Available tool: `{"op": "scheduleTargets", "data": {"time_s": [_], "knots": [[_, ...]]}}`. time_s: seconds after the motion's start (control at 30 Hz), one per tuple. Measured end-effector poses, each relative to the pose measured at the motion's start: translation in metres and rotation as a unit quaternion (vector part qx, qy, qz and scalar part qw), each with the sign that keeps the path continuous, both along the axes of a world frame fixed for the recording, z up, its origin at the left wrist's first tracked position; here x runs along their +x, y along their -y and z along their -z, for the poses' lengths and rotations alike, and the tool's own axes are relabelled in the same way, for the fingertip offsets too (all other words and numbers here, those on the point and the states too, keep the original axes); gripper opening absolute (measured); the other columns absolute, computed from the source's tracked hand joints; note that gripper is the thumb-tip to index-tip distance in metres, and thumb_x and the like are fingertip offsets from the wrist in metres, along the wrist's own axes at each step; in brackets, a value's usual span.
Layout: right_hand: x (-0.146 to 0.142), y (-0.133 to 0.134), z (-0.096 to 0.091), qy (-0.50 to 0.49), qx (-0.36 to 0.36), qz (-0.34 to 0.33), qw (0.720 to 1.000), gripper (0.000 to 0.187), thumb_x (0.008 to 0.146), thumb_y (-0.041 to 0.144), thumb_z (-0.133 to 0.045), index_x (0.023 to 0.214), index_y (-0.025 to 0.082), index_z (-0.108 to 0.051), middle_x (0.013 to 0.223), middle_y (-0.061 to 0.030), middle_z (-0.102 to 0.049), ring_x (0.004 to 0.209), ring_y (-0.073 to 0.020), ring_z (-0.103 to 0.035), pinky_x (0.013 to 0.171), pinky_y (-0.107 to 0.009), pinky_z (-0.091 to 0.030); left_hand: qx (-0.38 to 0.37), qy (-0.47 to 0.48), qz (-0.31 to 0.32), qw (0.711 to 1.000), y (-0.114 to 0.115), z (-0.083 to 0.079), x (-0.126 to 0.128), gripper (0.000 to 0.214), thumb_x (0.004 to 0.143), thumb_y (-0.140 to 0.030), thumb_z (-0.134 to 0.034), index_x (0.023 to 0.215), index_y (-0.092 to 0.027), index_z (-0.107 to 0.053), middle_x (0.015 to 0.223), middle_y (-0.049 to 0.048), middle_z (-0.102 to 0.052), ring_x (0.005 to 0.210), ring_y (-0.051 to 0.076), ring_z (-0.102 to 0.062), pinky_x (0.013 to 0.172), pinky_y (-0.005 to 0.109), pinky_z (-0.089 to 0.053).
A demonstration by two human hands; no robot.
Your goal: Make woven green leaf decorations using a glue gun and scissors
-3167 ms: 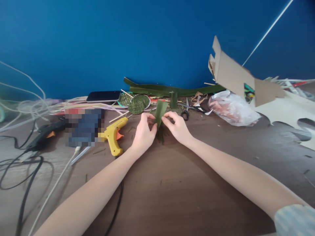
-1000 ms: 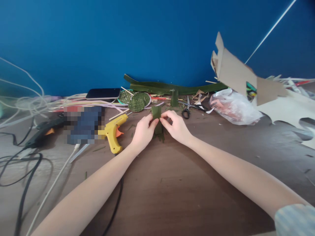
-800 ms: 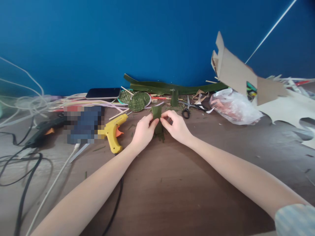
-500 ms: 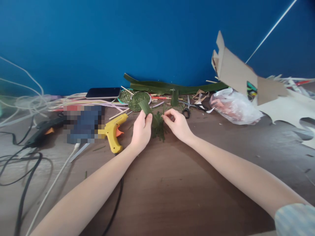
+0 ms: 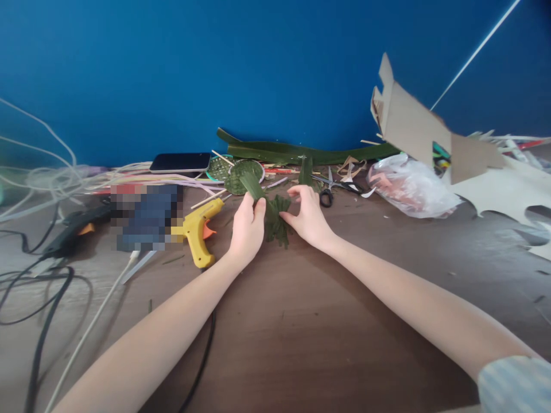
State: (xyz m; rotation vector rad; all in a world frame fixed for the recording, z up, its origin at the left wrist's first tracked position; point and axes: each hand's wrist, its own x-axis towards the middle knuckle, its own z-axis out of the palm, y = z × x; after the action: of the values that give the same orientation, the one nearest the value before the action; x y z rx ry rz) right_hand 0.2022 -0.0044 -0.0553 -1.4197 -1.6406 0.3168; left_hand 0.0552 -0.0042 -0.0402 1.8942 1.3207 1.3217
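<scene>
My left hand pinches a narrow green leaf strip that sticks up and to the left from its fingertips. Just right of it a dark green bundle of cut leaf pieces lies on the brown table. My right hand rests against that bundle with the thumb touching it and the fingers loosely spread above, gripping nothing.
A yellow glue gun lies left of my left hand, a black one further left among cables. Behind are woven green discs, a phone, long leaves, scissors, a plastic bag and cardboard.
Both hands held the leaf strip upright together. My right hand has let go and opened beside the bundle, while my left hand tilted the strip to the left.
</scene>
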Motion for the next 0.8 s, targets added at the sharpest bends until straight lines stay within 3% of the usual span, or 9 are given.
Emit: {"op": "scheduleTargets", "data": {"time_s": [0.13, 0.33, 0.57, 0.8], "knots": [[0.001, 0.004, -0.007, -0.041, 0.012, -0.047, 0.998, 0.007, 0.08, 0.019, -0.051, 0.086, 0.021, -0.053, 0.09, -0.0059, -0.058, 0.085, -0.02, -0.05, 0.079, -0.036, -0.04, -0.022, -0.044, 0.026, 0.998, -0.001, 0.0, 0.001, 0.015, 0.087, -0.02, -0.039, 0.091, -0.018, -0.053, 0.087, 0.0029, -0.061, 0.083, 0.016, -0.056, 0.077, 0.029, -0.044], [0.001, 0.01, -0.014, -0.017, 0.041, -0.124, 0.991, 0.01, 0.085, 0.024, -0.049, 0.078, 0.02, -0.055, 0.08, -0.0034, -0.058, 0.081, -0.0177, -0.051, 0.073, -0.031, -0.04, -0.017, -0.101, 0.051, 0.993, -0.001, -0.001, 0.002, 0.015, 0.085, -0.019, -0.043, 0.092, -0.018, -0.056, 0.087, 0.005, -0.064, 0.084, 0.02, -0.058, 0.076, 0.032, -0.045], [0.001, 0.012, -0.014, 0.001, 0.066, -0.122, 0.99, 0.009, 0.082, 0.019, -0.051, 0.073, 0.021, -0.052, 0.075, -0.0022, -0.056, 0.077, -0.017, -0.05, 0.07, -0.03, -0.04, -0.023, -0.128, 0.045, 0.99, 0.001, -0.003, 0.003, 0.011, 0.084, -0.022, -0.046, 0.079, -0.018, -0.055, 0.071, 0.0016, -0.059, 0.068, 0.016, -0.053, 0.065, 0.029, -0.041], [-0.001, 0.014, -0.016, 0.005, 0.067, -0.104, 0.992, 0.011, 0.079, 0.015, -0.051, 0.069, 0.02, -0.049, 0.071, -0.0015, -0.054, 0.074, -0.0164, -0.049, 0.067, -0.029, -0.039, -0.006, -0.149, 0.041, 0.988, 0.004, -0.004, 0.004, 0.023, 0.083, -0.021, -0.049, 0.062, -0.019, -0.04, 0.057, -0.003, -0.044, 0.058, 0.013, -0.044, 0.06, 0.026, -0.035]]}}
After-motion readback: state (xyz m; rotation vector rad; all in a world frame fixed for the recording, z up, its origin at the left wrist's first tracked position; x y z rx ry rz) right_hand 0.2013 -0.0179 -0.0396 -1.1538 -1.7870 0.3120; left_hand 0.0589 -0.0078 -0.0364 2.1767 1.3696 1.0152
